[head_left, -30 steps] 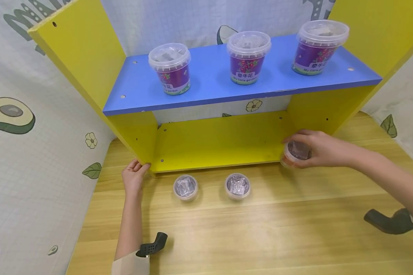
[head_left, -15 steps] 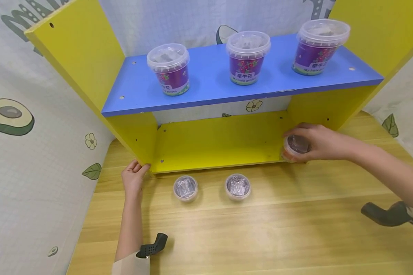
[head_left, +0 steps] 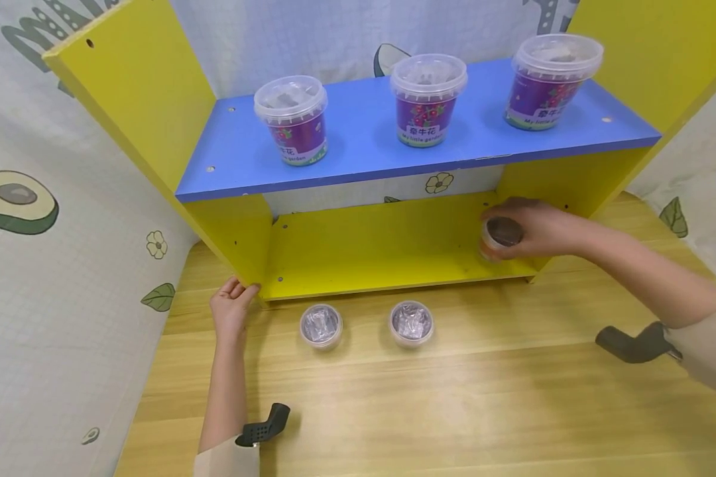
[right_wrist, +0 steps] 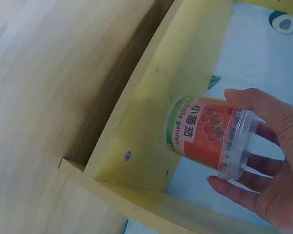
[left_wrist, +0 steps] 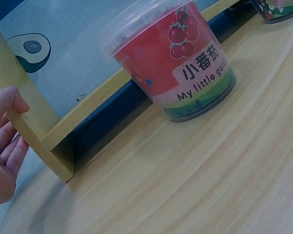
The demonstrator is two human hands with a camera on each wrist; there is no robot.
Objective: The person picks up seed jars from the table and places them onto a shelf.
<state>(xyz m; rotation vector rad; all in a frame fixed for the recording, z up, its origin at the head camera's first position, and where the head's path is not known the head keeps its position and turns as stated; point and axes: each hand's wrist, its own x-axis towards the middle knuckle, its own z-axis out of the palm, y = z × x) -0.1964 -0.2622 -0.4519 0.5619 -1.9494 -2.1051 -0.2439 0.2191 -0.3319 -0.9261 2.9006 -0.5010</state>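
My right hand grips a clear-lidded plastic tub by its lid, thumb and fingers on either side. A red label with tomatoes shows on this tub in the right wrist view. It is upright at the right end of the yellow lower shelf board; whether its base touches the board I cannot tell. At the lower left corner of the shelf unit, my left hand pinches the edge of the yellow side panel, thumb on one side and fingers on the other.
Two tubs, one at the left and one near the middle, stand on the wooden table before the unit. Three purple-labelled tubs, the middle one included, stand on the blue upper board. Patterned cloth hangs around.
My right hand has carried the red-labelled tub from the front edge of the lower board back and slightly left, over the board. The left hand stays on the side panel.
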